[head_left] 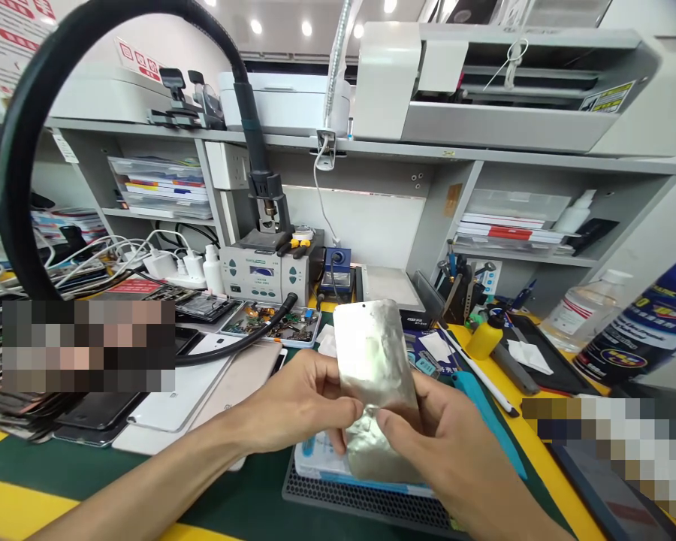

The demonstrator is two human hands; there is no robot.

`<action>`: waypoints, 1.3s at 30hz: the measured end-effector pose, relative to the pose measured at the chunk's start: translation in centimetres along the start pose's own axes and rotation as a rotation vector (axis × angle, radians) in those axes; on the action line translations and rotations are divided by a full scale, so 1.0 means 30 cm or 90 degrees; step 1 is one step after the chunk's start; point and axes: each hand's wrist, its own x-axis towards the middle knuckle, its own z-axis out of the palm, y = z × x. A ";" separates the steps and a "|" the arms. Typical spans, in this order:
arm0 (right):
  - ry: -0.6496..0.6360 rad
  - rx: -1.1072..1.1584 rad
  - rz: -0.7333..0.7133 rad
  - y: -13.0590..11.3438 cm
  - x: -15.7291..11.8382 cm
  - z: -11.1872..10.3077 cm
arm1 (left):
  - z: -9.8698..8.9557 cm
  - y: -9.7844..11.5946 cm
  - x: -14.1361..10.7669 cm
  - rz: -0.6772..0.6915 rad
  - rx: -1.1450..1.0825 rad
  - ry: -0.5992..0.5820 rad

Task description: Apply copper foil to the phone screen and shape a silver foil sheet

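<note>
A thin silvery metallic plate [372, 346], shaped like a phone back with rounded corners and a crinkled surface, is held up at the centre. My left hand [309, 402] grips its left edge, thumb on the face. On the right edge is my right hand [439, 436], its thumb also pressed on the face near the other thumb. The fingers behind the plate are partly hidden. Below it lies a white and blue packet [321, 458] on a black perforated mat [372, 500].
Phones and tablets [174, 391] lie at the left beside a tray of small parts [304, 327]. A hot-air station [264, 274] stands behind, its black hose [11, 150] arching at the left. Bottles [583, 315], a blue spray can [647, 323] and a yellow bottle [486, 336] are at the right.
</note>
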 end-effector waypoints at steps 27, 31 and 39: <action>-0.019 -0.014 -0.005 0.026 0.005 -0.018 | -0.006 -0.008 0.002 -0.015 0.001 0.013; -0.018 0.003 0.007 0.033 0.004 -0.016 | -0.002 -0.008 0.001 -0.010 -0.003 0.010; -0.026 -0.014 -0.002 0.033 0.001 -0.016 | 0.004 0.001 0.002 -0.006 -0.003 0.010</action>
